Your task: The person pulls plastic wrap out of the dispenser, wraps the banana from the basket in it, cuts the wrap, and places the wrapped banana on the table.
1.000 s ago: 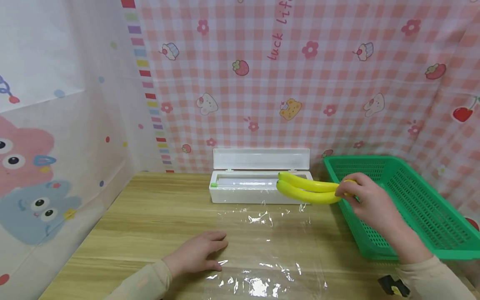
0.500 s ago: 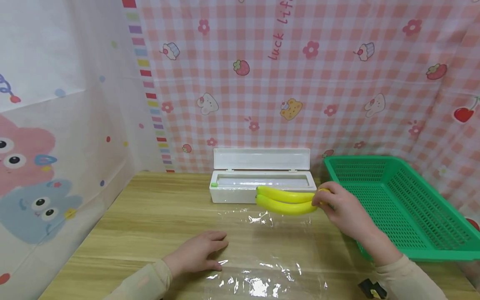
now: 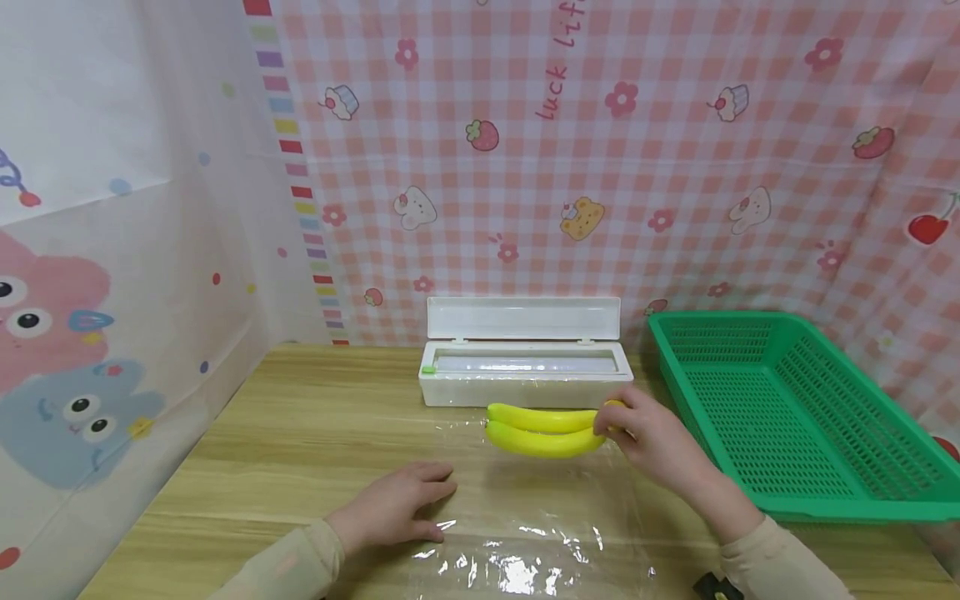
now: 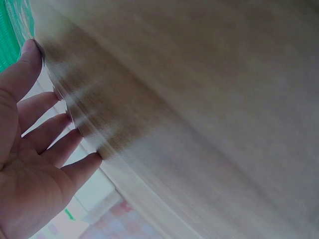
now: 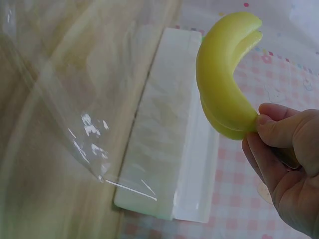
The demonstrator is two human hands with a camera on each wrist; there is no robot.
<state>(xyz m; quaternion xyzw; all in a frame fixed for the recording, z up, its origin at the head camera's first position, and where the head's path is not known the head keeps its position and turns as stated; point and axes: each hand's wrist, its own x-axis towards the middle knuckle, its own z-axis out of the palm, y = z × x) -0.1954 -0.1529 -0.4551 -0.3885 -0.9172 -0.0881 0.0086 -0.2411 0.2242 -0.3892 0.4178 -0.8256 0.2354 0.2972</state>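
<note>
Two joined yellow bananas hang over the table, pinched at their stem end by my right hand. In the right wrist view the thumb and fingers close round the stem of the bananas. Below them a sheet of clear plastic wrap lies spread on the table, running out from a white wrap dispenser box with its lid raised. My left hand rests at the left edge of the wrap with its fingers spread; in the left wrist view the fingertips touch the surface.
A green plastic basket stands at the right of the table, beside the dispenser. A small black object shows by the right sleeve. A pink checked cloth hangs behind the wooden table.
My right hand has carried the bananas left and toward me, away from the basket and in front of the dispenser, over the wrap. The left hand has stayed in place.
</note>
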